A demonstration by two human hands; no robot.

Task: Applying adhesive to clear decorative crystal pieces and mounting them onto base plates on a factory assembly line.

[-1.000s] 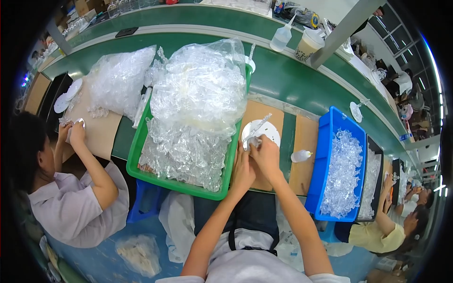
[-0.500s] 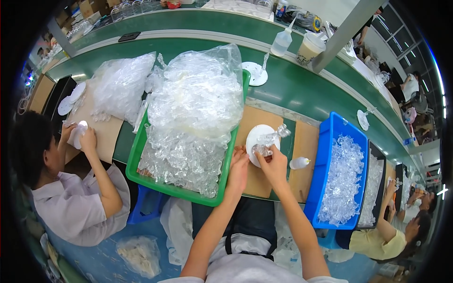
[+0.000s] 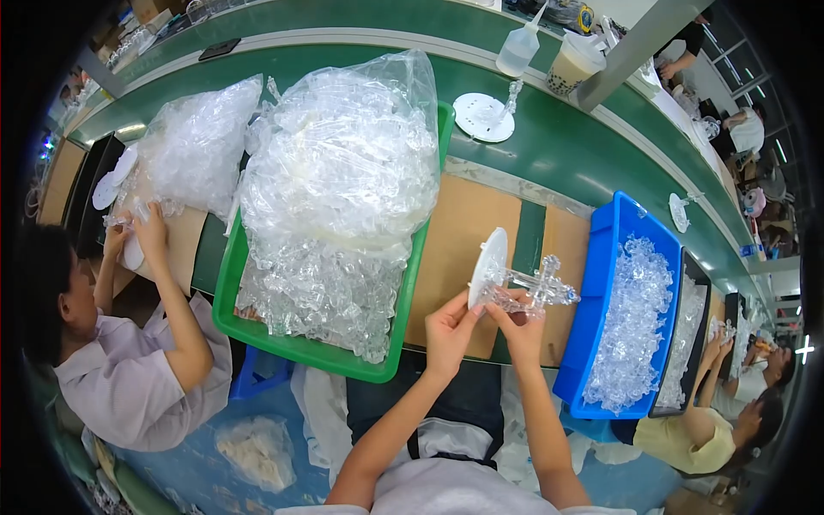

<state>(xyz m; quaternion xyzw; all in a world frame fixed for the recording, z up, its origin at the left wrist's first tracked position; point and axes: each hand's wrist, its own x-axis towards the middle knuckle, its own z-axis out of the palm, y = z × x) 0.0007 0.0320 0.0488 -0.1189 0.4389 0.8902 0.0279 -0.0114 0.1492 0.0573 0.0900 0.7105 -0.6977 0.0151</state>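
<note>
My left hand [image 3: 451,333] pinches the lower edge of a round white disc [image 3: 491,263], which is tilted nearly on edge above the brown board. Clear plastic pieces [image 3: 542,283] stick out from the disc's right side, branching at their far end. My right hand [image 3: 520,333] is closed on a clear plastic piece close to the disc; its fingertips partly hide the grip. On my left stands a green bin [image 3: 394,354] heaped with clear parts, a full clear plastic bag [image 3: 339,154] on top. A blue bin [image 3: 573,352] of similar clear parts is at my right.
A white disc with an upright clear stem [image 3: 482,118] rests on the green bench, near a squeeze bottle [image 3: 518,50] and a lidded cup [image 3: 573,65]. A metal post [image 3: 631,53] rises behind. Co-workers sit on both sides, the left person's hands [image 3: 137,230] holding parts.
Both hands have lifted the disc and turned it from facing up to nearly on edge, its clear pieces pointing right. The small white bottle beside it is no longer visible. The view has shifted slightly.
</note>
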